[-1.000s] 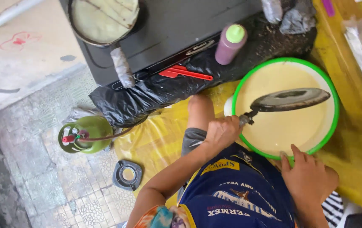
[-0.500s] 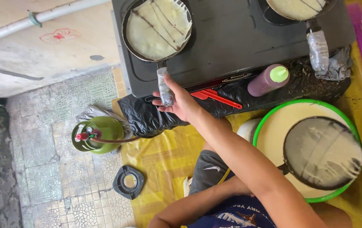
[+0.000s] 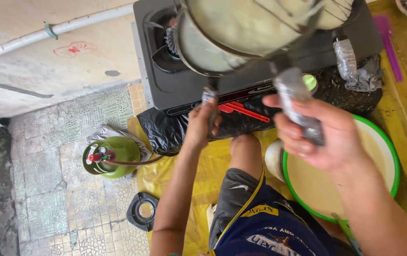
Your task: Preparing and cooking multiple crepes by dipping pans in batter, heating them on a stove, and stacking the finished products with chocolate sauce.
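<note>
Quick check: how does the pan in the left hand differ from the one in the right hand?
The left pan sits low over the stove burner and is partly covered; the right pan is raised nearer the camera and overlaps it. The left hand nearly hides its handle, while the right hand leaves a shiny wrapped handle showing. Both pans look pale inside and are held by their handles.

We see a black stove (image 3: pixel 184 90), a green gas cylinder (image 3: pixel 113 156), a green-rimmed cream basin (image 3: pixel 388 156), yellow sheeting (image 3: pixel 213 166), and grey patterned floor tiles (image 3: pixel 46 189).
</note>
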